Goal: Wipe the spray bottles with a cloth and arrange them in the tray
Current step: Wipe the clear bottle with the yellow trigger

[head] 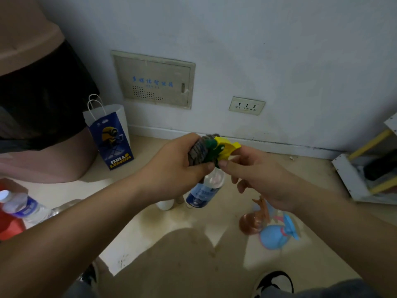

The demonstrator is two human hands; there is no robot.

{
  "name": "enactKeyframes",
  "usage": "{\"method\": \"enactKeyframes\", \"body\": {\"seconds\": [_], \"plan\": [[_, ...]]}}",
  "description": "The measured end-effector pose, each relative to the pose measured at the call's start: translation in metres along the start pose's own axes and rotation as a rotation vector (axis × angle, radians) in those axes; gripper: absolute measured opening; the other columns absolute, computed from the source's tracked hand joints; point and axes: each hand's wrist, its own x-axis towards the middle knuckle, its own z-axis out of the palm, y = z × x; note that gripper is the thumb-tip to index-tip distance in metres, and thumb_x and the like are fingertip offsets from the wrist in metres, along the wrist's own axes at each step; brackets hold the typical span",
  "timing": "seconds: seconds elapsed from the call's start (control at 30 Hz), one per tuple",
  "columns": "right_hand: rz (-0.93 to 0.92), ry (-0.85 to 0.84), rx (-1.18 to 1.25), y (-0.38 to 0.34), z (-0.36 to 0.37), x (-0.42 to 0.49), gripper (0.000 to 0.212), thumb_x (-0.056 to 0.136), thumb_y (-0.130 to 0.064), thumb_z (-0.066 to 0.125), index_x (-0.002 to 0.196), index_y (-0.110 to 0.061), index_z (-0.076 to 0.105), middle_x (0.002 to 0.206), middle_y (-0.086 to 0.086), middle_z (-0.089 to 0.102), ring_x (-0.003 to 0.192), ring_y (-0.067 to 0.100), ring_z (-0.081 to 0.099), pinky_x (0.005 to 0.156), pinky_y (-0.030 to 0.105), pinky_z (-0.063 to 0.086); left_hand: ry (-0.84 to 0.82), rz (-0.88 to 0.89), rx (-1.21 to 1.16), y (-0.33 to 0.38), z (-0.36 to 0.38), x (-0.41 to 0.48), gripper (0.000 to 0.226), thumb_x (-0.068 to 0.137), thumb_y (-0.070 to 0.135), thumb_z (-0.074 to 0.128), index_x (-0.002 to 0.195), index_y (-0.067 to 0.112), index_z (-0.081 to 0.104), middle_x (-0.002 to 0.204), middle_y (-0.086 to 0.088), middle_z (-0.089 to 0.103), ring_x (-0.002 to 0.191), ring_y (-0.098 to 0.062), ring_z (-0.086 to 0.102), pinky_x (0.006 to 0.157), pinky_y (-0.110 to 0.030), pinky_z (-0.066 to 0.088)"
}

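Head cam: left hand [178, 166] grips cloth [196, 149] on spray bottle [204, 193] top; right hand [257, 177] prob. pinches bottle's neck.

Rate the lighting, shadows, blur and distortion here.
Head view: dim, bluish light, no strong glare; a broad shadow darkens the floor; the wide-angle lens bows the skirting board; the blue spray bottle and water bottle near the edges look soft, the cloth slightly blurred.

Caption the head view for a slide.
Left hand holds a cloth to the yellow-topped bottle pinched by the right hand; brown bottle and blue bottle sit on the floor.
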Motion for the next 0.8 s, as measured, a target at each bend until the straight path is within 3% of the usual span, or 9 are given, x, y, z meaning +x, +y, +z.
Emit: {"method": "enactKeyframes", "body": {"seconds": [0.17, 0.23, 0.3, 0.43, 0.5, 0.6, 0.73, 0.77, 0.8], "plan": [[-0.179, 0.118, -0.133, -0.004, 0.004, 0.001, 0.015, 0.088, -0.038, 0.077, 0.093, -0.024, 0.078, 0.075, 0.01, 0.066, 0.061, 0.014, 0.057, 0.059, 0.034, 0.046, -0.069, 0.029, -0.126, 0.014, -0.013, -0.004, 0.026, 0.091, 0.017, 0.077, 0.114, 0.012, 0.065, 0.094, -0.007, 0.078, 0.084, -0.018, 0.078, 0.059, -0.021, 0.058], [-0.213, 0.174, -0.188, -0.011, 0.002, 0.0, 0.019, 0.092, -0.04, 0.072, 0.092, -0.023, 0.079, 0.079, 0.004, 0.074, 0.07, 0.016, 0.067, 0.067, 0.035, 0.052, -0.02, 0.01, -0.182, 0.018, -0.022, -0.003, 0.024, 0.092, 0.025, 0.074, 0.111, 0.012, 0.067, 0.085, -0.007, 0.077, 0.074, -0.013, 0.075, 0.056, -0.02, 0.055], [-0.192, 0.28, -0.196, -0.015, -0.002, 0.001, 0.032, 0.093, -0.043, 0.069, 0.082, -0.014, 0.075, 0.065, 0.004, 0.066, 0.06, 0.012, 0.06, 0.062, 0.03, 0.046, 0.101, -0.094, -0.253, 0.016, -0.028, 0.0, 0.026, 0.097, 0.042, 0.065, 0.109, 0.02, 0.07, 0.08, -0.007, 0.069, 0.068, -0.013, 0.062, 0.057, -0.025, 0.051], [-0.084, 0.409, -0.182, -0.014, -0.011, 0.003, 0.044, 0.093, -0.043, 0.068, 0.065, -0.008, 0.066, 0.049, -0.007, 0.05, 0.047, 0.008, 0.044, 0.052, 0.025, 0.036, 0.289, -0.431, -0.346, 0.0, -0.018, -0.001, 0.029, 0.103, 0.052, 0.052, 0.11, 0.028, 0.067, 0.096, -0.01, 0.07, 0.085, -0.027, 0.063, 0.075, -0.04, 0.057], [-0.046, 0.431, -0.174, -0.012, -0.014, 0.004, 0.046, 0.093, -0.041, 0.067, 0.06, -0.009, 0.062, 0.045, -0.008, 0.045, 0.043, 0.009, 0.041, 0.049, 0.025, 0.034, 0.249, -0.417, -0.308, -0.009, -0.001, -0.005, 0.026, 0.107, 0.045, 0.047, 0.106, 0.028, 0.067, 0.092, -0.011, 0.074, 0.087, -0.029, 0.068, 0.084, -0.042, 0.056], [-0.004, 0.444, -0.144, -0.01, -0.015, 0.005, 0.048, 0.092, -0.036, 0.066, 0.069, 0.005, 0.06, 0.049, -0.001, 0.041, 0.042, 0.011, 0.036, 0.047, 0.024, 0.03, 0.136, -0.358, -0.26, -0.007, 0.021, -0.013, 0.026, 0.11, 0.042, 0.039, 0.099, 0.039, 0.062, 0.102, -0.003, 0.075, 0.098, -0.024, 0.07, 0.086, -0.037, 0.054], [-0.002, 0.451, -0.107, -0.012, -0.013, 0.007, 0.041, 0.091, -0.033, 0.066, 0.061, -0.011, 0.049, 0.05, 0.0, 0.034, 0.042, 0.013, 0.03, 0.045, 0.023, 0.026, 0.033, -0.275, -0.289, 0.007, 0.045, -0.024, 0.025, 0.11, 0.046, 0.033, 0.122, 0.051, 0.054, 0.114, 0.015, 0.069, 0.106, -0.025, 0.069, 0.072, -0.029, 0.053], [-0.01, 0.442, -0.097, -0.011, -0.011, 0.007, 0.044, 0.092, -0.032, 0.066, 0.058, -0.013, 0.046, 0.047, -0.001, 0.032, 0.041, 0.013, 0.029, 0.044, 0.022, 0.025, 0.018, -0.255, -0.318, 0.012, 0.052, -0.028, 0.027, 0.11, 0.048, 0.032, 0.128, 0.053, 0.051, 0.119, 0.021, 0.067, 0.111, -0.02, 0.067, 0.074, -0.027, 0.053], [-0.023, 0.435, -0.101, -0.011, -0.009, 0.006, 0.048, 0.092, -0.031, 0.067, 0.054, -0.015, 0.043, 0.044, -0.003, 0.031, 0.039, 0.012, 0.029, 0.042, 0.021, 0.025, 0.007, -0.229, -0.345, 0.015, 0.059, -0.031, 0.033, 0.109, 0.05, 0.032, 0.138, 0.053, 0.047, 0.131, 0.024, 0.062, 0.122, -0.012, 0.061, 0.085, -0.026, 0.055]]}}
